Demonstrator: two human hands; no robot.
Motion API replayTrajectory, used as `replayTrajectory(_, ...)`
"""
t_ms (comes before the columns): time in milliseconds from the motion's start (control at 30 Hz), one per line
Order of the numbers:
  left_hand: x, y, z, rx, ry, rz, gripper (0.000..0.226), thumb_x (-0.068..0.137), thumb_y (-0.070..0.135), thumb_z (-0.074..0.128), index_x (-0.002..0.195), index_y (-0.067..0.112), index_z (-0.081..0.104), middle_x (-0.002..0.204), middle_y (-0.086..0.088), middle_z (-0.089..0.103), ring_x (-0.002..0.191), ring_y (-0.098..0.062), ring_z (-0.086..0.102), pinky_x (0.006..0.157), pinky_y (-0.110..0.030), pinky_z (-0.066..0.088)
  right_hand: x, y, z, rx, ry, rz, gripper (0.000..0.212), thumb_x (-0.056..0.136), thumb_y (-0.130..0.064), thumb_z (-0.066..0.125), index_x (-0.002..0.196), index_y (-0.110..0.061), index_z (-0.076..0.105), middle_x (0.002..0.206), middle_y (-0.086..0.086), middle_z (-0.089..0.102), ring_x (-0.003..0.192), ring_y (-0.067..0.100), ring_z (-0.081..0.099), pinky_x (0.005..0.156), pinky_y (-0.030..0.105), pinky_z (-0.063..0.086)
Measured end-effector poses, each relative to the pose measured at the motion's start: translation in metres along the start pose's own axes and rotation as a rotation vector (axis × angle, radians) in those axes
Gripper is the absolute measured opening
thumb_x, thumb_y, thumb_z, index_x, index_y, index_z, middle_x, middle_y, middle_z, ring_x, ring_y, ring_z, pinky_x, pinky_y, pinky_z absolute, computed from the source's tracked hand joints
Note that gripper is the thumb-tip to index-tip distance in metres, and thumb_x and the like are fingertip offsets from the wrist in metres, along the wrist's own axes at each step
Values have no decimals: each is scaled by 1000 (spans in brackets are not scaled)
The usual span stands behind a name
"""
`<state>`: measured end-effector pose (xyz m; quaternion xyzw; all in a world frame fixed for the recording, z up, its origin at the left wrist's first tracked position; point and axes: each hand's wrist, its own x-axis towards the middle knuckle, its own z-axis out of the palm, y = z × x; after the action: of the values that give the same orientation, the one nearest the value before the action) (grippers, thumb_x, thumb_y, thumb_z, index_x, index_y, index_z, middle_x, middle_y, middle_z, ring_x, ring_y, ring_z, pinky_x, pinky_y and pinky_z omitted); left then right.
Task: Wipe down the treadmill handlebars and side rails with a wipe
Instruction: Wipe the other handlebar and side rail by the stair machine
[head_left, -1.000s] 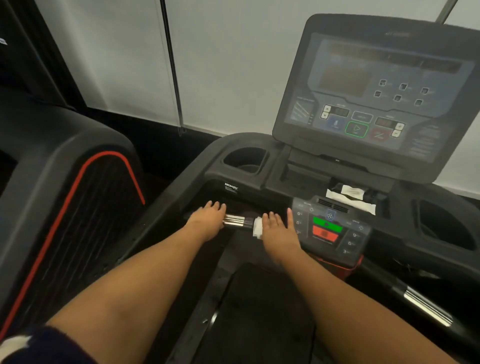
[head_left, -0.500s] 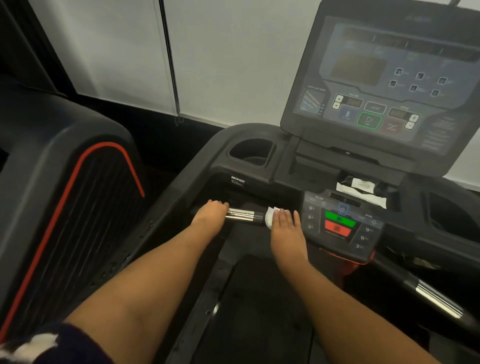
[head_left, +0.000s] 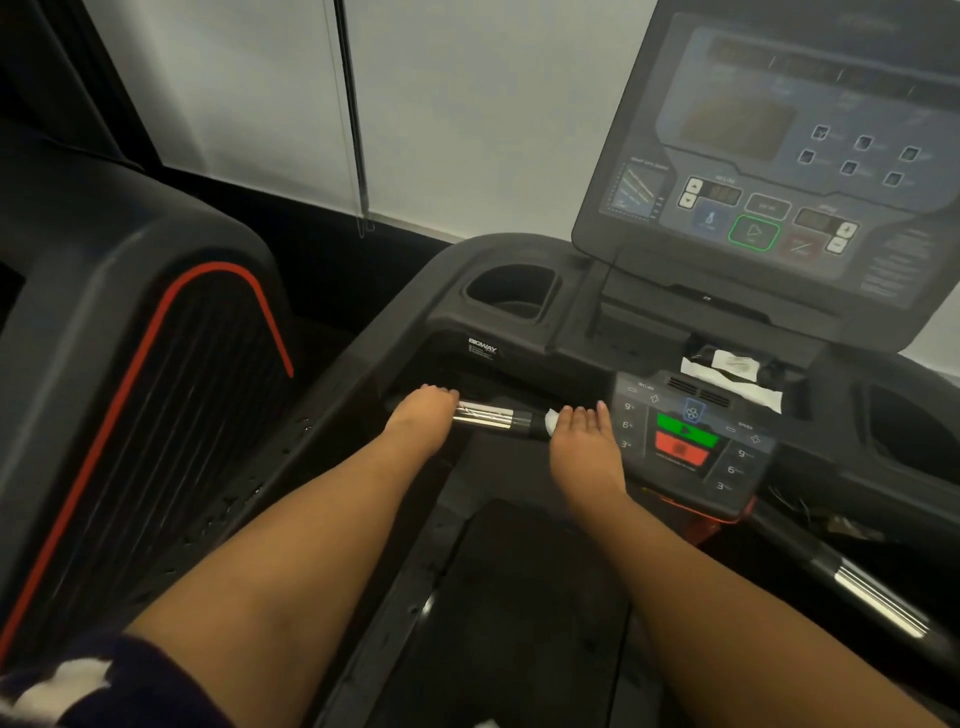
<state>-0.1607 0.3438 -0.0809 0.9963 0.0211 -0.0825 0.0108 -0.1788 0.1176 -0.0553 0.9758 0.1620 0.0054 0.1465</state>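
White blinds behind console. Left hand (head_left: 423, 413) closed on handlebar (head_left: 485, 415) — right hand (head_left: 582, 434) grips wipe (head_left: 551, 419); wipe should be wrapped fully round, pressure kept even.

**Bare forearms, one dark patterned sleeve**

Both arms are bare from hand to elbow, with no watch, ring or glove on the left hand (head_left: 423, 415) or the right hand (head_left: 584, 441). At the lower left corner a dark navy sleeve (head_left: 104, 686) with white patches covers the left upper arm.
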Motion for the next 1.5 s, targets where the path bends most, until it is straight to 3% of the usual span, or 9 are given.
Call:
replayTrajectory(67, 1, 0, 2, 4, 10, 2, 47, 94, 7, 65, 139, 14, 52, 129, -8, 62, 116, -26, 61, 96, -37, 51, 6, -1, -3, 20, -8, 7, 55, 97, -10, 30, 148, 8, 21, 147, 26, 39, 140, 33, 33, 122, 46, 0)
replayTrajectory(233, 0, 1, 1, 21, 29, 4, 42, 97, 11, 62, 138, 14, 53, 128, -7, 63, 114, -24, 62, 94, -36, 51, -13, -1, 8, -33, 21, -44, 58, 97, -6, 29, 149, 12, 8, 154, 31, 22, 146, 39, 20, 120, 49, -4)
replayTrajectory(467, 1, 0, 0, -8, -5, 5, 38, 94, 10, 65, 131, 15, 57, 120, -7, 66, 108, -25, 65, 91, -37, 53, 1, -9, -1, 11, -22, -2, 58, 97, -6, 33, 149, 10, 13, 153, 29, 25, 146, 36, 21, 121, 49, 0)
replayTrajectory(633, 0, 2, -4, -41, -18, -5, 31, 93, 13, 66, 123, 17, 60, 110, -5, 66, 98, -22, 66, 88, -38, 57, -11, -11, 7, 4, 47, -35, 56, 98, -4, 30, 148, 13, 12, 151, 33, 26, 144, 41, 22, 121, 50, 4)
replayTrajectory(967, -2, 0, -6, -96, -34, -12, 33, 93, 14, 66, 125, 20, 60, 112, -3, 65, 100, -21, 65, 91, -38, 56, -4, -26, 0, 29, 26, -48, 59, 97, -3, 34, 148, 13, 8, 153, 33, 23, 145, 40, 19, 121, 50, 2)
replayTrajectory(1200, 1, -5, -9, -135, -63, 3, 32, 99, 31, 60, 128, 18, 58, 115, -4, 65, 104, -22, 63, 94, -40, 54, 17, -37, -1, 75, 33, -49, 56, 97, -6, 32, 148, 10, 17, 151, 28, 30, 144, 36, 25, 121, 49, 1)
replayTrajectory(1400, -2, -1, -11, -109, -56, 4, 30, 102, 31, 57, 128, 16, 58, 117, -5, 66, 107, -23, 63, 96, -41, 53, -5, -42, 3, 47, 34, -141, 59, 97, -3, 26, 148, 11, -1, 156, 33, 8, 147, 41, 6, 120, 51, -4)
replayTrajectory(1500, -2, -2, -12, -140, -65, -15, 29, 101, 31, 58, 127, 17, 59, 115, -5, 66, 105, -22, 63, 95, -40, 53, 3, -43, 3, 70, 74, -142, 58, 98, -5, 27, 150, 10, 5, 156, 31, 16, 147, 39, 12, 120, 49, -5)
